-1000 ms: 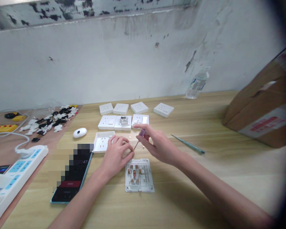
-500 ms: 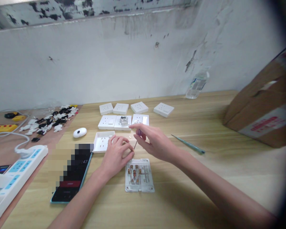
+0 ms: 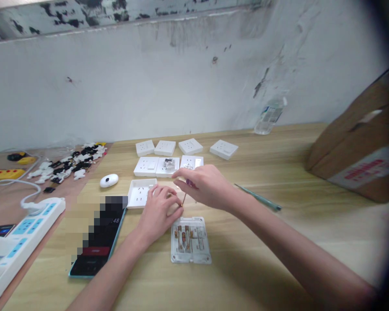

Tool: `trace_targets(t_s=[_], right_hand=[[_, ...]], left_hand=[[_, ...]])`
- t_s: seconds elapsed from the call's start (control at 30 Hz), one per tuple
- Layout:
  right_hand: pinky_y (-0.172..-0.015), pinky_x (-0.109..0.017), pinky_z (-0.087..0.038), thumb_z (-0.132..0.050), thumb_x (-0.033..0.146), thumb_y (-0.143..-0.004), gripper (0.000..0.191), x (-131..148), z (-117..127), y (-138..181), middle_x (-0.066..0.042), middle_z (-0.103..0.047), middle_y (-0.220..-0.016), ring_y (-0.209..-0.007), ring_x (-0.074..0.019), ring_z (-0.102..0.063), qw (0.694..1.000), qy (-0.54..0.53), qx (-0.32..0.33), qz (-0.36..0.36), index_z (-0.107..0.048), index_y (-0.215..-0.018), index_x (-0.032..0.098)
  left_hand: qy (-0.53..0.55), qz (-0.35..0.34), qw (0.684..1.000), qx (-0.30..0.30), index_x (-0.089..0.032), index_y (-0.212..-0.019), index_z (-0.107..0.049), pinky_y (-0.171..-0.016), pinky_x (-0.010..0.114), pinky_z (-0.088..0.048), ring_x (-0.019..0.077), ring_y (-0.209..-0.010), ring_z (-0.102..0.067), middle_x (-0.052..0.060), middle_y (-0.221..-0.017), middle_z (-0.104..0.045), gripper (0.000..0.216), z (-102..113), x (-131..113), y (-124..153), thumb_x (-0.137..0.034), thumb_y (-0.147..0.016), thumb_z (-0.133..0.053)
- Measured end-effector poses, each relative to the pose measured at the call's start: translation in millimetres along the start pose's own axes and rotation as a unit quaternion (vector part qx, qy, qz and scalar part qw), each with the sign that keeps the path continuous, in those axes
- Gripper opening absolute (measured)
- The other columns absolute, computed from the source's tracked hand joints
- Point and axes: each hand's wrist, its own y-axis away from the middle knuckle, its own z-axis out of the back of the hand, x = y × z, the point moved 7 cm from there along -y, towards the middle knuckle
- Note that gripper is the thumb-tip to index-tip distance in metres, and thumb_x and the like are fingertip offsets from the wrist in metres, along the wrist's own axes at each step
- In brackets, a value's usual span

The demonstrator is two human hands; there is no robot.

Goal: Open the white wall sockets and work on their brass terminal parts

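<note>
My right hand (image 3: pixel 202 185) grips the handle of a screwdriver (image 3: pixel 184 196), its thin shaft slanting down to my left fingertips. My left hand (image 3: pixel 160 209) pinches a small brass-coloured piece (image 3: pixel 182 205) at the screwdriver's tip; most of that piece is hidden by the fingers. Just behind the left hand lies a white socket faceplate (image 3: pixel 136 194), hollow side up and partly covered by the fingers. Nearer to me, a clear plastic socket base (image 3: pixel 199 255) with copper contacts rests on the table.
A phone (image 3: pixel 100 242) lies left of my forearm, with a white oval device (image 3: pixel 109 180) behind it. Several white sockets (image 3: pixel 165 147) stand in rows further back. A green screwdriver (image 3: pixel 259 198) is at the right, near a cardboard box (image 3: pixel 356 134). A power strip (image 3: pixel 22 246) lines the left edge.
My right hand has rolled over the screwdriver handle, its knuckles turning upward and fingers shifting left. My left hand keeps its pinch in nearly the same place.
</note>
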Motion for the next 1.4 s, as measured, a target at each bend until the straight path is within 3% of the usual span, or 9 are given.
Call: trace_targets(t_s=[0.1, 0.23, 0.33, 0.43, 0.57, 0.67, 1.0, 1.3, 1.4], right_hand=[[-0.059, -0.025, -0.029, -0.04, 0.02, -0.087, 0.035, 4, 2, -2, -0.005, -0.066, -0.078, -0.069, -0.0147, -0.055, 1.0, -0.006, 0.013, 0.023, -0.057, -0.117, 0.015], [-0.057, -0.027, -0.027, -0.035, 0.022, -0.09, 0.036, 4, 0, -3, -0.005, -0.065, -0.07, -0.064, -0.016, -0.055, 0.999, 0.028, 0.033, 0.016, -0.057, -0.117, 0.015], [-0.061, -0.027, -0.028, -0.038, 0.022, -0.088, 0.039, 11, 0, -2, -0.009, -0.068, -0.088, -0.076, -0.0175, -0.057, 0.998, 0.024, 0.03, 0.046, -0.051, -0.123, 0.014], [-0.06, -0.027, -0.027, -0.038, 0.019, -0.087, 0.04, 10, -1, -1, -0.008, -0.068, -0.081, -0.072, -0.0171, -0.056, 0.998, 0.043, 0.039, 0.027, -0.051, -0.124, 0.014], [-0.059, -0.027, -0.027, -0.041, 0.019, -0.085, 0.039, 14, 1, -1, -0.009, -0.069, -0.091, -0.076, -0.0173, -0.057, 0.997, 0.047, 0.035, 0.04, -0.053, -0.122, 0.014], [-0.056, -0.028, -0.023, -0.04, 0.018, -0.086, 0.034, 13, 1, -1, -0.006, -0.069, -0.078, -0.067, -0.0166, -0.056, 0.997, 0.063, 0.045, 0.02, -0.058, -0.115, 0.016], [-0.061, -0.028, -0.029, -0.041, 0.02, -0.088, 0.036, 19, 2, 1, -0.01, -0.068, -0.092, -0.079, -0.0183, -0.057, 0.997, 0.029, 0.044, 0.058, -0.051, -0.121, 0.013], [-0.055, -0.029, -0.02, -0.04, 0.019, -0.088, 0.029, 14, 3, 2, -0.007, -0.068, -0.077, -0.062, -0.015, -0.053, 0.994, 0.094, 0.054, 0.032, -0.059, -0.109, 0.014], [-0.055, -0.029, -0.02, -0.042, 0.02, -0.087, 0.03, 16, 3, 2, -0.008, -0.069, -0.083, -0.065, -0.0149, -0.054, 0.995, 0.079, 0.05, 0.04, -0.058, -0.113, 0.014]], left_hand=[[0.001, 0.0, 1.0, 0.001, -0.025, -0.084, -0.065, -0.105, 0.05, -0.024, 0.0217, -0.103, -0.049, 0.002, -0.1, -0.057, 0.006, 0, 0, 0, -0.028, -0.084, -0.061], [0.001, 0.002, 1.0, 0.002, -0.024, -0.083, -0.065, -0.105, 0.05, -0.025, 0.0219, -0.103, -0.049, 0.002, -0.1, -0.056, 0.006, 0, 0, 0, -0.028, -0.084, -0.061], [-0.001, 0.0, 1.0, -0.002, -0.024, -0.082, -0.065, -0.105, 0.05, -0.025, 0.0225, -0.105, -0.048, 0.002, -0.102, -0.055, 0.005, 0, -1, 1, -0.027, -0.084, -0.061], [-0.002, 0.0, 1.0, -0.009, -0.024, -0.081, -0.066, -0.106, 0.05, -0.025, 0.0228, -0.106, -0.047, 0.002, -0.104, -0.055, 0.005, 0, -1, 1, -0.027, -0.083, -0.062], [-0.004, -0.004, 1.0, -0.014, -0.025, -0.08, -0.066, -0.104, 0.051, -0.027, 0.0232, -0.105, -0.047, 0.003, -0.105, -0.055, 0.006, 1, -1, 1, -0.027, -0.083, -0.062], [-0.006, -0.009, 1.0, -0.016, -0.025, -0.082, -0.067, -0.103, 0.051, -0.028, 0.0232, -0.105, -0.047, 0.003, -0.105, -0.056, 0.005, 1, -1, 1, -0.027, -0.083, -0.063], [-0.007, -0.02, 0.999, -0.027, -0.026, -0.082, -0.069, -0.102, 0.053, -0.031, 0.0242, -0.105, -0.047, 0.003, -0.106, -0.057, 0.004, 3, -3, 1, -0.024, -0.081, -0.066], [-0.006, -0.019, 0.999, -0.029, -0.026, -0.078, -0.069, -0.103, 0.052, -0.028, 0.023, -0.105, -0.047, 0.002, -0.105, -0.057, 0.005, 2, -2, 1, -0.025, -0.082, -0.065], [-0.005, -0.018, 0.999, -0.028, -0.026, -0.078, -0.069, -0.103, 0.051, -0.029, 0.0228, -0.103, -0.048, 0.001, -0.104, -0.057, 0.005, 2, -1, 1, -0.026, -0.082, -0.065]])
